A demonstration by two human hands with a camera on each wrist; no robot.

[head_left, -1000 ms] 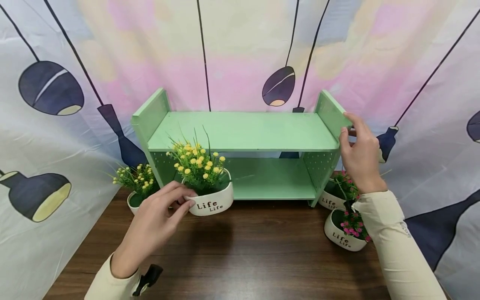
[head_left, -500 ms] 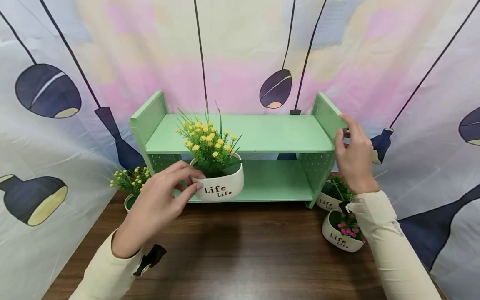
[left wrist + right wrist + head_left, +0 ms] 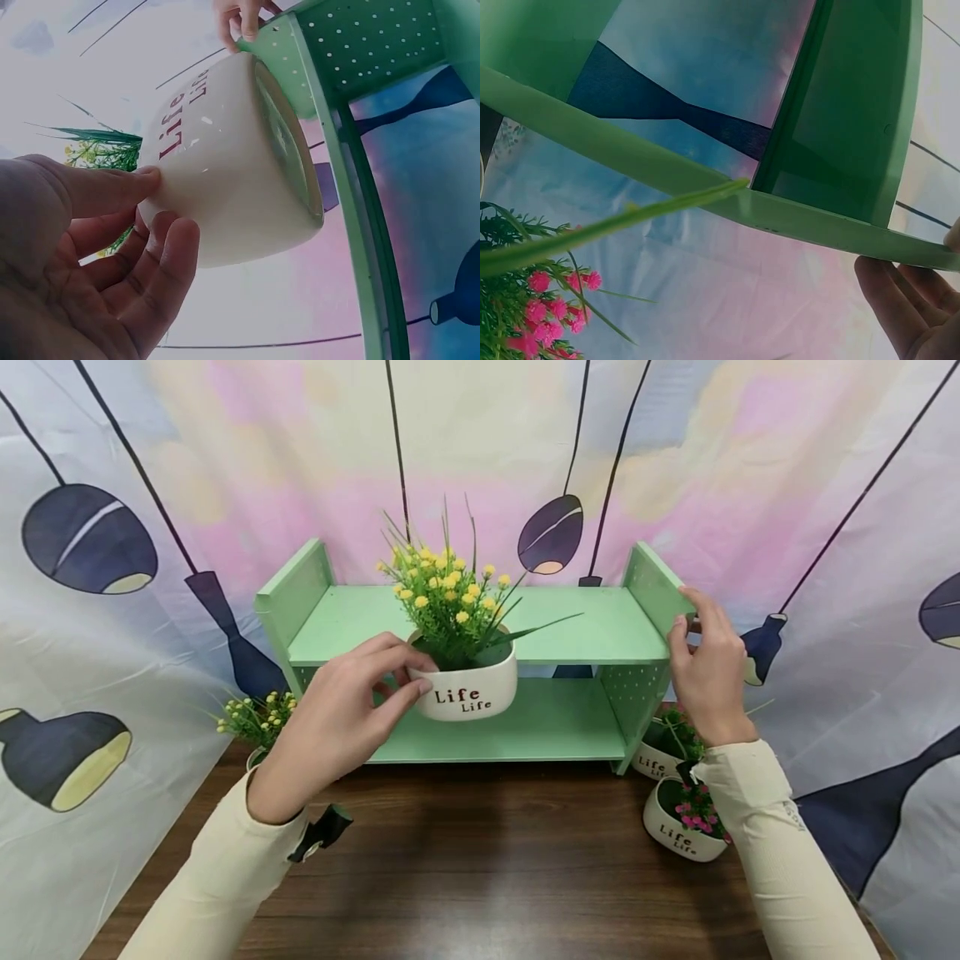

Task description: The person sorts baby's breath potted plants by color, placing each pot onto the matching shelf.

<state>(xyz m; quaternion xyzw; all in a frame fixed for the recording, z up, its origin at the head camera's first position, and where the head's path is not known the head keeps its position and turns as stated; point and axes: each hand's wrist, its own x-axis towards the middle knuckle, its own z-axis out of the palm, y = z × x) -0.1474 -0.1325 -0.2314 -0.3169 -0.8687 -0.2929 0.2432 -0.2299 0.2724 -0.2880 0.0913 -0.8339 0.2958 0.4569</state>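
My left hand (image 3: 348, 714) pinches the left rim of a white oval flowerpot (image 3: 491, 687) marked "Life", thumb outside and fingertips over the rim. Bushy yellow flowers (image 3: 450, 589) and long green blades stand up from it. The flowerpot is in the air before the upper board of a green two-tier shelf (image 3: 581, 639), overlapping its front edge. From the left wrist view, the pot's underside (image 3: 289, 146) shows. My right hand (image 3: 708, 677) grips the upper edge of the shelf's right side panel (image 3: 651, 581); in the right wrist view its fingers (image 3: 889, 296) lie along the panel's outer side.
A second yellow-flowered plant (image 3: 258, 720) stands left of the shelf, partly hidden by my left arm. Two white pots with pink flowers, a rear pot (image 3: 654, 762) and a front pot (image 3: 678, 839), sit by its right foot on the dark wooden table (image 3: 450, 860). A printed curtain (image 3: 465, 435) hangs behind.
My left hand has raised the flowerpot and carried it rightward, from low by the shelf's left side to in front of the upper board. The right hand keeps its hold on the side panel.
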